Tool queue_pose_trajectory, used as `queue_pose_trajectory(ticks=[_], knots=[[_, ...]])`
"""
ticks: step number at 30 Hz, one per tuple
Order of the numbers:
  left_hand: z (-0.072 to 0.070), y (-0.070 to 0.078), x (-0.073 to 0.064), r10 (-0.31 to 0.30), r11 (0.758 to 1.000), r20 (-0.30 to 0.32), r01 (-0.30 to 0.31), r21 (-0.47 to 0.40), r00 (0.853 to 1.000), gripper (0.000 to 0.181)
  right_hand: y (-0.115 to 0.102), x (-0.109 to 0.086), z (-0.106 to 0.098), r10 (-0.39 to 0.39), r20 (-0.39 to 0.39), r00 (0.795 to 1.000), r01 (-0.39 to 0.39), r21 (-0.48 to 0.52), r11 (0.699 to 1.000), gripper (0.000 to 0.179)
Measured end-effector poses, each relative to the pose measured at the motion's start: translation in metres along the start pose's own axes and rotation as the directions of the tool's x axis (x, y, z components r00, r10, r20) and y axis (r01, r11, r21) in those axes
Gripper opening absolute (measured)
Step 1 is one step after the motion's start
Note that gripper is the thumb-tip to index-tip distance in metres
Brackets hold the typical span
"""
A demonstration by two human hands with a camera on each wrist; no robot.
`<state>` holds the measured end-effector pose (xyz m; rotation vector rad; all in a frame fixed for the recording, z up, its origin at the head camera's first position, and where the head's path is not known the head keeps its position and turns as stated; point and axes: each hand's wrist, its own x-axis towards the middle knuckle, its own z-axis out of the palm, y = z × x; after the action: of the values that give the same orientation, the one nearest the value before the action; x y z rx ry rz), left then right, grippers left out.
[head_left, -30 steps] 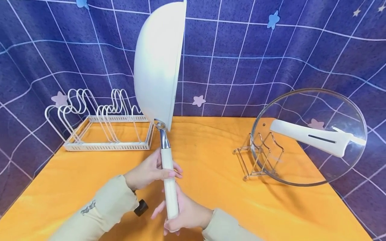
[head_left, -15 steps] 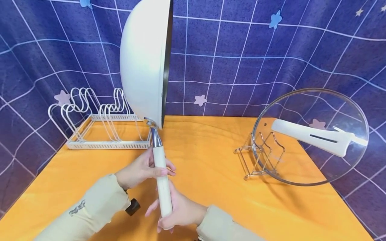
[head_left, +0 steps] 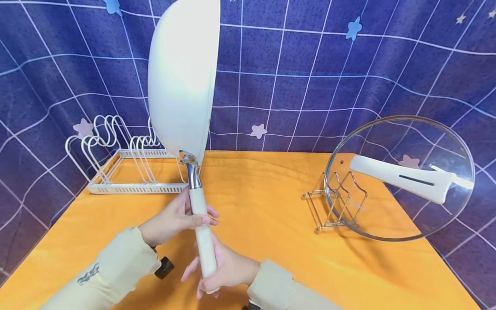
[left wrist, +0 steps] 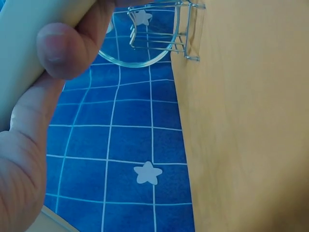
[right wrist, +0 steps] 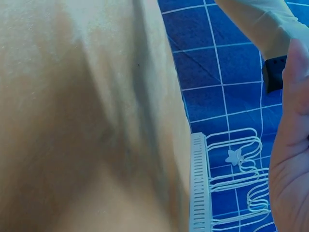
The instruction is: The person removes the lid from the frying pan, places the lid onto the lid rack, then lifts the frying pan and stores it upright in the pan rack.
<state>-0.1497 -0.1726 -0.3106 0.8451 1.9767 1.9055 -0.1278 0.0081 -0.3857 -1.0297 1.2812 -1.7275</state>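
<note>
A large white wok (head_left: 182, 82) stands on edge in the air in the head view, its rim facing right and its top cut off by the frame. My left hand (head_left: 172, 221) grips the upper part of its white handle (head_left: 200, 232), just below the chrome neck. Lower down, my right hand (head_left: 226, 265) holds the handle's end. In the left wrist view the left thumb (left wrist: 60, 50) lies across the handle. The right wrist view catches only part of the right hand (right wrist: 292, 159). Behind the wok is a white wire rack (head_left: 139, 188), partly hidden by it.
At the right, a small metal wire rack (head_left: 329, 224) holds a glass lid (head_left: 395, 215) with a white handle upright. An orange cloth (head_left: 263, 206) covers the table. A blue gridded curtain (head_left: 294, 99) hangs behind and at both sides.
Both hands have moved left with the wok, bringing it further in front of the white rack. Both keep their grip on the handle. The glass lid stays in its rack.
</note>
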Motion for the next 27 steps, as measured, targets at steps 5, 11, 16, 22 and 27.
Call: queue_pose_trajectory(ticks=[5,11,16,22,27], knots=[[-0.002,0.001,-0.004,0.002,1.000,-0.021,-0.002,0.002,1.000,0.046,-0.001,0.003,0.001,0.008,0.038,0.999,-0.008,0.000,1.000,0.108],[-0.005,0.003,-0.009,0.018,1.000,-0.043,-0.018,-0.003,0.999,0.043,-0.004,0.009,0.002,0.016,0.072,0.997,-0.017,0.007,1.000,0.081],[-0.008,0.006,-0.013,0.023,0.998,-0.071,-0.020,0.053,0.997,0.047,-0.006,0.017,0.002,0.030,0.093,0.995,-0.032,0.021,0.999,0.076],[-0.010,0.007,-0.015,0.038,0.995,-0.079,-0.030,0.094,0.996,0.043,-0.007,0.018,0.002,0.049,0.107,0.993,-0.049,0.002,0.999,0.079],[-0.011,0.008,-0.016,0.066,0.993,-0.074,-0.057,0.108,0.995,0.037,-0.009,0.020,0.002,0.041,0.116,0.992,-0.042,0.001,0.999,0.085]])
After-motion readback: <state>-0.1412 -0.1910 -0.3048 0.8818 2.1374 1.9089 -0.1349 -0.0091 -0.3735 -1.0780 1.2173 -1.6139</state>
